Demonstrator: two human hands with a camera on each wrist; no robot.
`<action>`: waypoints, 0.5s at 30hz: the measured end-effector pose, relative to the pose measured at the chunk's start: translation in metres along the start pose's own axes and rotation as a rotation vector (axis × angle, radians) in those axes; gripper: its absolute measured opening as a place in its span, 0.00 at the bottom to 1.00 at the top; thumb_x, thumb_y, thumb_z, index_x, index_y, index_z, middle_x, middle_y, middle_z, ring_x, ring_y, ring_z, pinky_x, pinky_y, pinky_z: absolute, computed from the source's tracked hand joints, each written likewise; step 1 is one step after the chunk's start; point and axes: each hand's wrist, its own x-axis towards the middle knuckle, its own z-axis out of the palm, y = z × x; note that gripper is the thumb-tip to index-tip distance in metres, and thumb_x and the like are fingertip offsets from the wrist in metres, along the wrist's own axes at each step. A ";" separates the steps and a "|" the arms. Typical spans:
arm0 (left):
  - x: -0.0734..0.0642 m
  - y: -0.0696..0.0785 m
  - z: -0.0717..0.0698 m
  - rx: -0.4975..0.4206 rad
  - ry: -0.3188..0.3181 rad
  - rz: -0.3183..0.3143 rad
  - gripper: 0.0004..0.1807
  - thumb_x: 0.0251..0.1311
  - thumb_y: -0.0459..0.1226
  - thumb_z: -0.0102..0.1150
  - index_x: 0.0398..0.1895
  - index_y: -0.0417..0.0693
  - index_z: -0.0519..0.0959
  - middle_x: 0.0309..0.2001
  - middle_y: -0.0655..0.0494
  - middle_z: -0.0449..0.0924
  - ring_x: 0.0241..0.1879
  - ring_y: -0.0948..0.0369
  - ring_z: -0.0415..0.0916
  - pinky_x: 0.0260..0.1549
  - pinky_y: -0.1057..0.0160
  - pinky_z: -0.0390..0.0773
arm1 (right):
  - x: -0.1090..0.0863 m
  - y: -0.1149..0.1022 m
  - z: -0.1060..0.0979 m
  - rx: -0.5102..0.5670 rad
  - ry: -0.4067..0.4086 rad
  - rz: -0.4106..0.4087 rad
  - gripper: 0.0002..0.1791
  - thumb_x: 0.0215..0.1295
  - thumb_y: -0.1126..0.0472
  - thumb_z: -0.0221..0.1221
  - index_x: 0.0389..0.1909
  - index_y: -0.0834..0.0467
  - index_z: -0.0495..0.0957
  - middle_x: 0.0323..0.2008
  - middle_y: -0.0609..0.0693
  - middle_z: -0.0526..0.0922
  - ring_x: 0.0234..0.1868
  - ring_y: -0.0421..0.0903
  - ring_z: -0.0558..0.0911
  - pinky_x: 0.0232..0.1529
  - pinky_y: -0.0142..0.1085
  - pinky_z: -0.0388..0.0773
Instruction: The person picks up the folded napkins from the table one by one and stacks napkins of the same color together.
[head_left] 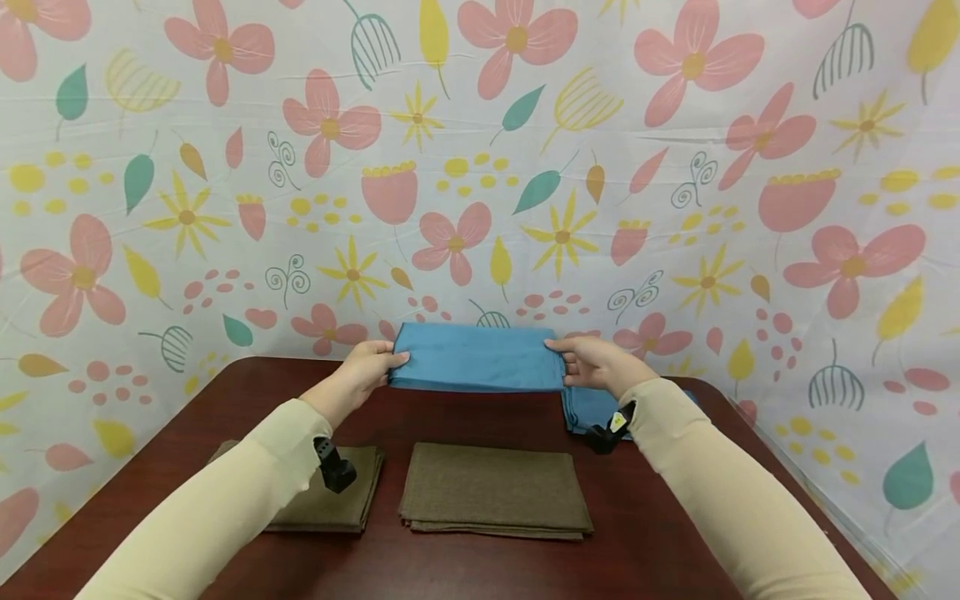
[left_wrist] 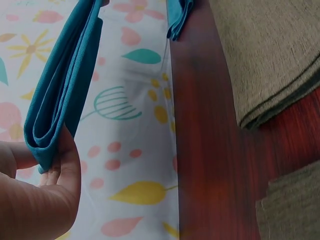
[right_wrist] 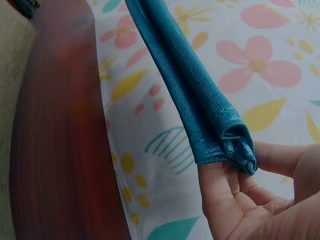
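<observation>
A folded blue cloth (head_left: 477, 358) is held up above the far part of the table, stretched between both hands. My left hand (head_left: 362, 372) pinches its left end, thumb in front. At the opposite end my right hand (head_left: 596, 363) pinches the cloth the same way. The left wrist view shows the blue cloth's (left_wrist: 62, 85) several stacked layers, with the left hand (left_wrist: 47, 195) gripping the lower end. Seen from the right wrist, the cloth (right_wrist: 200, 100) ends in a rolled edge between the thumb and fingers of the right hand (right_wrist: 255, 195).
On the dark red table (head_left: 480, 575) lie two folded brown cloths, one in the middle (head_left: 495, 492) and one at the left (head_left: 330, 500), partly behind the left forearm. Another folded blue cloth (head_left: 588, 408) lies under the right wrist. A flowered sheet (head_left: 465, 167) hangs behind.
</observation>
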 end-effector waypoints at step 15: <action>0.007 0.010 0.036 0.012 0.039 0.002 0.19 0.71 0.35 0.51 0.61 0.34 0.71 0.60 0.36 0.74 0.58 0.47 0.75 0.59 0.52 0.75 | -0.008 0.008 -0.031 -0.068 -0.007 0.000 0.44 0.76 0.54 0.46 0.76 0.59 0.25 0.70 0.63 0.60 0.49 0.42 0.78 0.74 0.48 0.55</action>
